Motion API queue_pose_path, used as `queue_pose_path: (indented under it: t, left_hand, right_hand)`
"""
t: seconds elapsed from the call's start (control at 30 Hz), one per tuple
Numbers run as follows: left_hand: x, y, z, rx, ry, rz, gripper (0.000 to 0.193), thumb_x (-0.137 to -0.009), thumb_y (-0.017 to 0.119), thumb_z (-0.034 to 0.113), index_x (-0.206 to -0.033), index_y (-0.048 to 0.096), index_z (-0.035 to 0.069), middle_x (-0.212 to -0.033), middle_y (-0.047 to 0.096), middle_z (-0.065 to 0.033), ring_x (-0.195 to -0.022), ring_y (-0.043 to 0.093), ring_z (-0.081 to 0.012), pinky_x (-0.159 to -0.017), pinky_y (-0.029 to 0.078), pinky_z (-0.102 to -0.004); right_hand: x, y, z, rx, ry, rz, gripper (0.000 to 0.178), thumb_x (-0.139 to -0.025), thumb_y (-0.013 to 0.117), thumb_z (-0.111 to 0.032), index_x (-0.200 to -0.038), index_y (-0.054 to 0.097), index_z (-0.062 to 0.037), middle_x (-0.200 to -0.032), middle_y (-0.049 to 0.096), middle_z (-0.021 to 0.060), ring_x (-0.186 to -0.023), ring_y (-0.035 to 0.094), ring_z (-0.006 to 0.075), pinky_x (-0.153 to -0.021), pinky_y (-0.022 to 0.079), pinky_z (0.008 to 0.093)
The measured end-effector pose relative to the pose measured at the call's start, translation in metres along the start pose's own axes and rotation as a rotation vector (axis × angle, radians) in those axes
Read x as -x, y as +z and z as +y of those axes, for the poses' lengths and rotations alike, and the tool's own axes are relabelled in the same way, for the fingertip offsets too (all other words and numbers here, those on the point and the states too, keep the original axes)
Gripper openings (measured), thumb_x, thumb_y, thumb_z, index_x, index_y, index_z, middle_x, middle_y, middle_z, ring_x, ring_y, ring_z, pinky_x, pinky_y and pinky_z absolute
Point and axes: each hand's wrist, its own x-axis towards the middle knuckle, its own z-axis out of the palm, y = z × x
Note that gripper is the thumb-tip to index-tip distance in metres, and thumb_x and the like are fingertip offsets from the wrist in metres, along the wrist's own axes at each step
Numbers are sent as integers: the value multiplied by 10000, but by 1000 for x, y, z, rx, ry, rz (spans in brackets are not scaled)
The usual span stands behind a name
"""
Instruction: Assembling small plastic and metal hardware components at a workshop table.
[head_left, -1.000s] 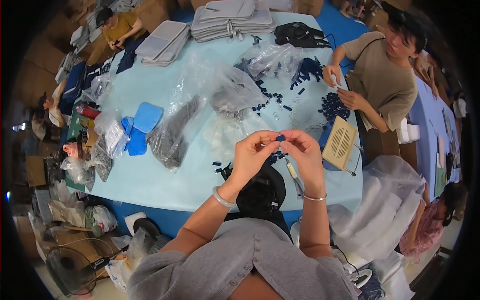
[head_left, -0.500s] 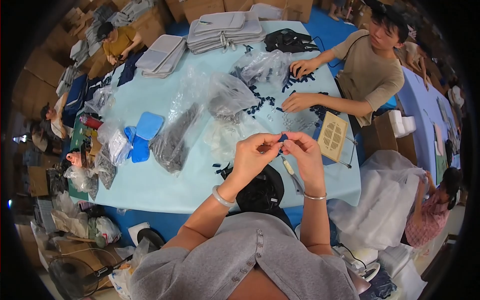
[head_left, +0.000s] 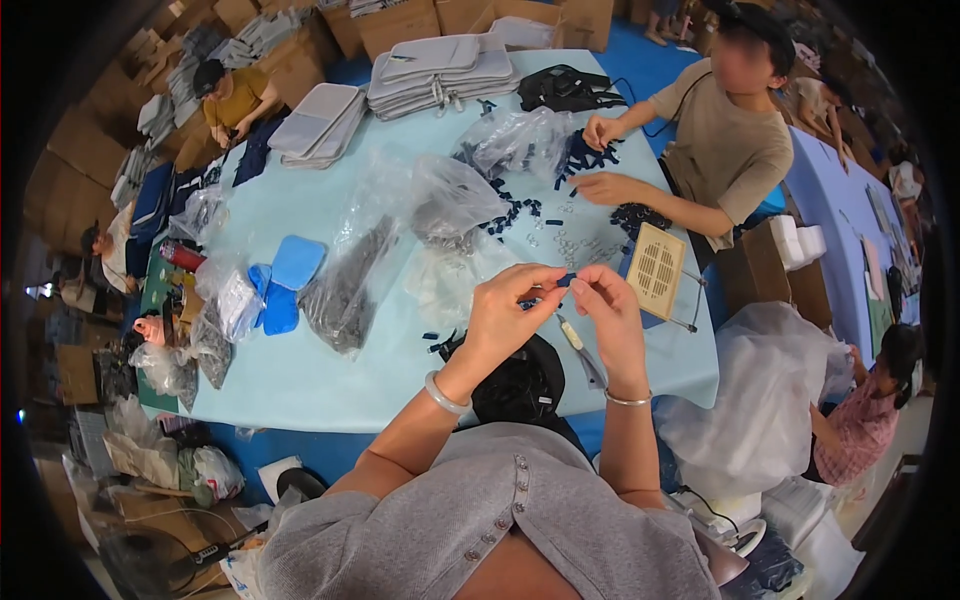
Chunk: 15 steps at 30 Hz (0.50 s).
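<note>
Navy tab btwn L hand & R hand; long axis ~L-R.

Left hand: 8 o'clock of the navy tab, fingertips pinching it
Right hand: 4 o'clock, pinching it too
Tool: 6 o'clock, on the table
Beige box: 3 o'clock
Co-worker: 2 o'clock, hands near loose pieces
Grey cases: 11 o'clock, stacked
Blue pouches: 9 o'clock
</note>
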Motion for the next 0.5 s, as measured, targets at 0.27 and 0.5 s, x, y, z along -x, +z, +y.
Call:
queue_pose_path:
  t: [0.27,0.5]
  left_hand:
    - [0,2,0,11,-10,-54,218,-738,649,-35,-952,652,2,-873,631,-83,-761,626,-129,-712,557,-265]
    - [0,8,1,9,50,-20,122,-728,655,-5,-848,634,-16,-839,635,-88,-703,633,-158,-617,542,-255]
  right_hand:
    - [2,-3,8,-593,233,-132,114,-851,593,-138,-880,562,-33,-731,507,-20,-647,435,61,-591,354,195]
    - [2,-4,7,-585,257,-170,135,-867,579,-164,-868,559,-31,-754,537,-12,-656,450,55,-606,369,198]
